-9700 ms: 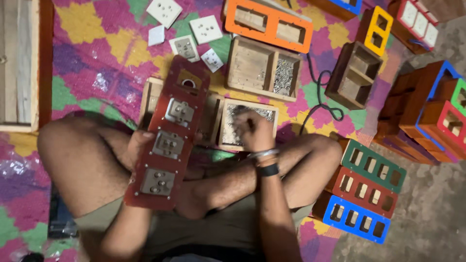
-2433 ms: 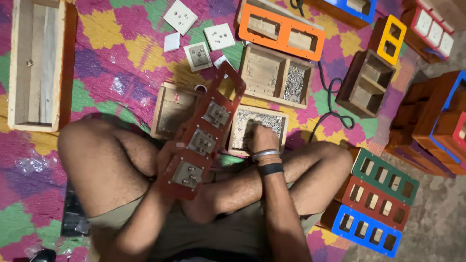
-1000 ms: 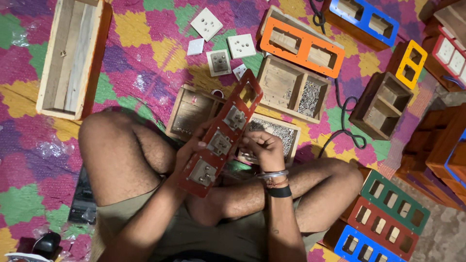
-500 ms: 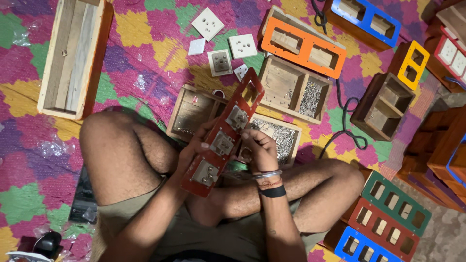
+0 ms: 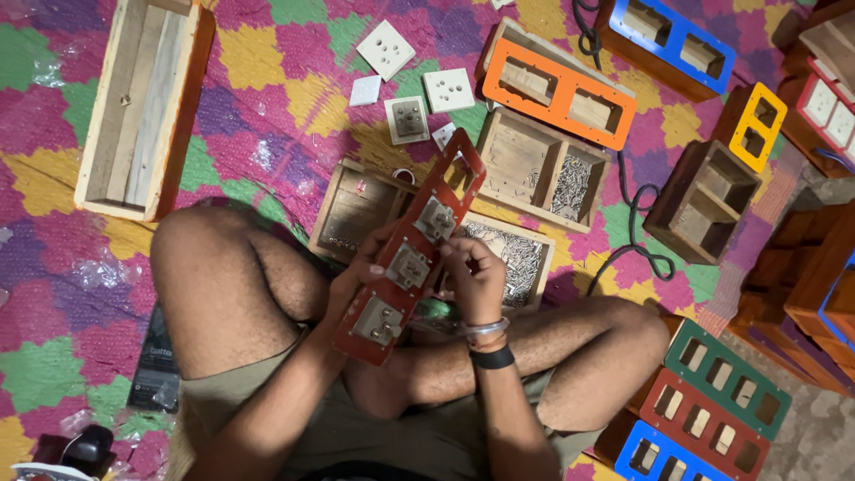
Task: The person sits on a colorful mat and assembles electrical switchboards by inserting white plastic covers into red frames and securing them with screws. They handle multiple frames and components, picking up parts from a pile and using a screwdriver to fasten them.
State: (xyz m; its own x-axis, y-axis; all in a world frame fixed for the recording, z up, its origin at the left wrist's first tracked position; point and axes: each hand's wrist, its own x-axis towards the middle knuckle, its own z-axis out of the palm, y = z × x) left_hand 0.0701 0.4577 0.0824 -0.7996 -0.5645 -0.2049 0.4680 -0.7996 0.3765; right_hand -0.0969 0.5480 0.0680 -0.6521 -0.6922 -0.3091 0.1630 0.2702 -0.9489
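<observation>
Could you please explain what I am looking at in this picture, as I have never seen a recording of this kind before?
There is no machine here: a person sits cross-legged on a colourful patterned mat, filmed from a camera worn on their head, looking straight down. The left hand holds a long red panel with square openings and grey socket backs, tilted over the lap. The right hand touches its edge, the fingers pinched together; what they hold is too small to tell. Below it lies a wooden tray of small metal screws. Around lie white switch plates, an orange-faced wooden box, a long empty wooden box and more coloured boxes.
</observation>
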